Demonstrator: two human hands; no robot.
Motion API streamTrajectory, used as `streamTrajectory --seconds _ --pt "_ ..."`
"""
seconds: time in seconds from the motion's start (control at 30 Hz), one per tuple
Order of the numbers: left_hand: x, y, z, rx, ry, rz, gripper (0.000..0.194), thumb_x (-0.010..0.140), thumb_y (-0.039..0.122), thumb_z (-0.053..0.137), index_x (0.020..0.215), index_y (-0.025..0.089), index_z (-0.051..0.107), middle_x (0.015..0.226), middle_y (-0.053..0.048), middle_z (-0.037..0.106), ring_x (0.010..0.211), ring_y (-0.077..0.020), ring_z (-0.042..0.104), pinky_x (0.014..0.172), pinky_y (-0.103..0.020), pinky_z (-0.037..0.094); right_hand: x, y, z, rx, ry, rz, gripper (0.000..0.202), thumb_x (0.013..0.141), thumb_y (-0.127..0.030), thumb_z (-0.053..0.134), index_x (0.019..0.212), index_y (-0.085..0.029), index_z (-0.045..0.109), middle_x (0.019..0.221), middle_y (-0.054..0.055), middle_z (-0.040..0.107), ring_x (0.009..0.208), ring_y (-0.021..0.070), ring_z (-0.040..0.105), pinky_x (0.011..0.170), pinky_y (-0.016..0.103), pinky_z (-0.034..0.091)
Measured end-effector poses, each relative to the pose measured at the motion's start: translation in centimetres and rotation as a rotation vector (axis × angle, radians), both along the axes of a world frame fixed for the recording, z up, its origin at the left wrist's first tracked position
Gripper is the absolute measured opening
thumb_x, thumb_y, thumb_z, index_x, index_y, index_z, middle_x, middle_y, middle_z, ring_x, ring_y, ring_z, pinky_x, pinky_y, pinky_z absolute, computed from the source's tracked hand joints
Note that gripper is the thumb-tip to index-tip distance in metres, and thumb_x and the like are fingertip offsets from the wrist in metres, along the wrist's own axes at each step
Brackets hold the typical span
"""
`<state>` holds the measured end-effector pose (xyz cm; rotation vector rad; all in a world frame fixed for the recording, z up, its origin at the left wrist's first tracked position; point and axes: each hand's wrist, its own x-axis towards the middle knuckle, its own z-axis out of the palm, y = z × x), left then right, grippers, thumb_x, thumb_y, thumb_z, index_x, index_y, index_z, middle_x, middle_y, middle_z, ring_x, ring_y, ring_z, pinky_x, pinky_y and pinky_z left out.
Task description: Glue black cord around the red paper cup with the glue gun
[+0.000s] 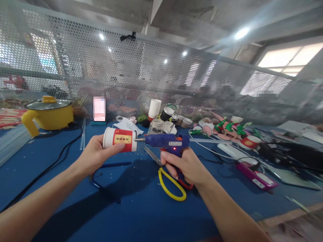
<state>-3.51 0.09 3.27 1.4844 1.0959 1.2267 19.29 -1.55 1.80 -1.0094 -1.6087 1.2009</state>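
My left hand is wrapped round a white paper cup with a red and gold label, held on its side above the blue table. The cup's base faces right, with a dark line along its edge. My right hand grips a blue glue gun with a small red light and a clear stick out of its back. The nozzle is at the cup's base edge; whether it touches is too small to tell. Below the gun lie scissors with yellow and red handles, partly hidden by my right hand.
A yellow pot stands at the left, near a black cable. A phone, stacked cups and a glass jar stand behind. Craft flowers and a purple power strip lie at the right. A perforated metal screen rises behind.
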Motion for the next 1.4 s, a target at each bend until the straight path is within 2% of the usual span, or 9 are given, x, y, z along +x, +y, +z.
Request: streamTrajectory --seconds 0.2,0.3,0.4,0.6,0.8,1.0,1.23,1.4 --pt "-0.26 0.37 -0.37 -0.004 -0.078 -0.030 0.019 0.061 0.030 0.069 0.076 0.018 0.070 0.081 -0.005 0.072 0.070 -0.0162 0.064 0.067 -0.023 0.050 0.04 -0.01 -0.24 -0.015 -0.009 0.037 0.027 0.075 -0.035 0.054 0.061 -0.012 0.054 0.034 -0.007 0.042 0.028 0.0031 0.036 0.033 0.016 0.030" --pt "-0.31 0.38 -0.43 -0.007 -0.060 -0.033 0.021 0.062 0.031 0.068 0.077 0.016 0.069 0.082 -0.006 0.071 0.071 -0.0169 0.064 0.068 -0.024 0.050 0.21 0.06 -0.25 -0.015 -0.008 0.089 0.025 0.077 -0.033 0.054 0.063 -0.012 0.054 0.034 -0.007 0.043 0.029 0.0029 0.037 0.033 0.016 0.030" --pt "-0.31 0.32 -0.41 0.000 -0.027 -0.035 0.022 0.063 0.032 0.068 0.078 0.016 0.069 0.083 -0.006 0.071 0.071 -0.0172 0.064 0.068 -0.024 0.050 0.30 0.13 -0.17 -0.013 0.046 0.082 0.024 0.077 -0.032 0.053 0.063 -0.013 0.054 0.034 -0.007 0.042 0.029 0.0029 0.036 0.032 0.016 0.029" --pt "-0.22 0.20 -0.30 -0.023 -0.083 -0.059 0.021 0.060 0.030 0.070 0.076 0.017 0.069 0.081 -0.005 0.072 0.071 -0.0186 0.065 0.068 -0.026 0.051 0.07 0.20 -0.15 -0.035 0.090 0.061 0.025 0.076 -0.032 0.054 0.061 -0.012 0.054 0.033 -0.007 0.041 0.028 0.0028 0.035 0.032 0.016 0.027" --pt "-0.22 0.25 -0.31 -0.038 -0.121 -0.049 0.021 0.060 0.030 0.071 0.075 0.017 0.070 0.081 -0.006 0.072 0.070 -0.0181 0.065 0.067 -0.024 0.051 0.30 0.14 -0.34 -0.034 0.046 0.130 0.024 0.077 -0.032 0.054 0.064 -0.012 0.055 0.035 -0.007 0.042 0.029 0.0025 0.036 0.033 0.016 0.030" --pt "-0.20 0.08 -0.43 -0.033 -0.110 -0.106 0.017 0.063 0.027 0.069 0.077 0.017 0.069 0.083 -0.005 0.072 0.073 -0.0180 0.065 0.071 -0.025 0.050 0.14 0.05 -0.10 0.007 0.078 0.064 0.024 0.077 -0.031 0.053 0.064 -0.012 0.055 0.033 -0.007 0.041 0.028 0.0022 0.036 0.033 0.016 0.029" --pt "-0.33 0.17 -0.61 -0.036 -0.081 -0.103 0.017 0.065 0.027 0.067 0.078 0.017 0.069 0.082 -0.006 0.072 0.075 -0.0186 0.065 0.074 -0.027 0.049 0.39 -0.11 0.16 -0.023 -0.067 0.120 0.025 0.077 -0.033 0.053 0.065 -0.011 0.056 0.036 -0.006 0.044 0.031 0.0042 0.039 0.036 0.018 0.034" --pt "-0.33 0.07 -0.57 -0.032 -0.091 -0.098 0.016 0.062 0.027 0.069 0.076 0.018 0.070 0.080 -0.005 0.072 0.070 -0.0181 0.065 0.069 -0.026 0.051 0.24 -0.12 0.15 0.003 0.032 0.078 0.025 0.077 -0.033 0.053 0.065 -0.012 0.055 0.034 -0.007 0.041 0.029 0.0031 0.036 0.033 0.017 0.030"
